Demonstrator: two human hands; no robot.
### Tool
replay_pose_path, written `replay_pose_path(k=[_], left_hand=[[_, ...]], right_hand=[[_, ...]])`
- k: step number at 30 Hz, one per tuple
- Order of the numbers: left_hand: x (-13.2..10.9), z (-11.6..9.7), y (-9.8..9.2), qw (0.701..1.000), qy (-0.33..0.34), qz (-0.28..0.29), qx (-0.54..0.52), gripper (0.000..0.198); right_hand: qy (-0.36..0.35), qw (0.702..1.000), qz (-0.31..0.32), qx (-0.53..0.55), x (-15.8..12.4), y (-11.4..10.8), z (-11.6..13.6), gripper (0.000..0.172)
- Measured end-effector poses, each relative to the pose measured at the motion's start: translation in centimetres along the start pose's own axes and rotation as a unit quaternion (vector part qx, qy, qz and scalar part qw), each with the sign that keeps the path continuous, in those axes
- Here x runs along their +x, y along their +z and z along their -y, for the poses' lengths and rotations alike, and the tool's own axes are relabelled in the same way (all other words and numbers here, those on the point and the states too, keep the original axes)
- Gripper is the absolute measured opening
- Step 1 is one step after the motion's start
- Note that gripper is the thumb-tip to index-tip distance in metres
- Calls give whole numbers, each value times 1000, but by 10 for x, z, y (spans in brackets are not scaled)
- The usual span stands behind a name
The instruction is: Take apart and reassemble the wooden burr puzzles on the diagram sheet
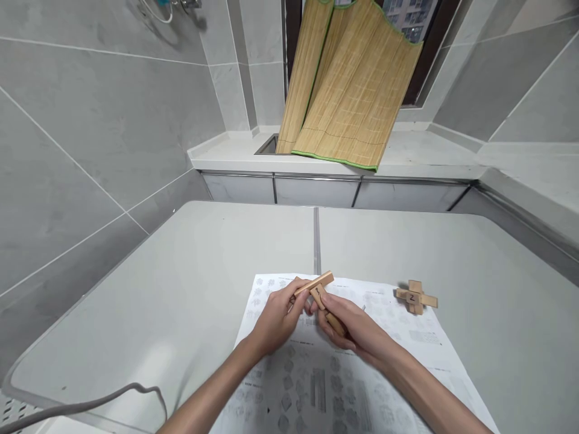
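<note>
Seemingly mid-assembly, pinching a wooden bar (324, 279) in the nearly closed left hand (275, 316) against a marked piece (317, 292) clasped in the right hand (347, 319), over the printed sheet (332, 377), nine o'clock from the wooden cross (412, 298), probably needing careful alignment next.

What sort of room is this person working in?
Probably a kitchen or utility room, judging by the pale counter with what looks like a sink set in it, the grey tiled wall and the window.
</note>
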State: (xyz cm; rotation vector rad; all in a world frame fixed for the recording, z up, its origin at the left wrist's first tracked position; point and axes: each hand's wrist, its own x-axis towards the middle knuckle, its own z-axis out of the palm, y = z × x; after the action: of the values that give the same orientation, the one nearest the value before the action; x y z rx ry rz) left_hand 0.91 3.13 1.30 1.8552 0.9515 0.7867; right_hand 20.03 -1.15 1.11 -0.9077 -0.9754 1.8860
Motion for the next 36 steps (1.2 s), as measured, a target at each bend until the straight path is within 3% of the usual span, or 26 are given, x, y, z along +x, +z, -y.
replay_pose_path(k=[8,14,29,36], left_hand=[[-4,0,-3,995,66,-12,79,41],[-5,1,-6,989,92,13,112,42],[-9,13,-6,981,134,12,142,43],[-10,26,3,962,191,-40,189,41]], right_hand=[[-2,999,-28,-29,0,2,-4,49],[5,998,-42,-36,-1,3,-8,51],[-1,995,-73,-66,-2,11,-4,54],[0,997,-58,-51,-3,9,-3,53]])
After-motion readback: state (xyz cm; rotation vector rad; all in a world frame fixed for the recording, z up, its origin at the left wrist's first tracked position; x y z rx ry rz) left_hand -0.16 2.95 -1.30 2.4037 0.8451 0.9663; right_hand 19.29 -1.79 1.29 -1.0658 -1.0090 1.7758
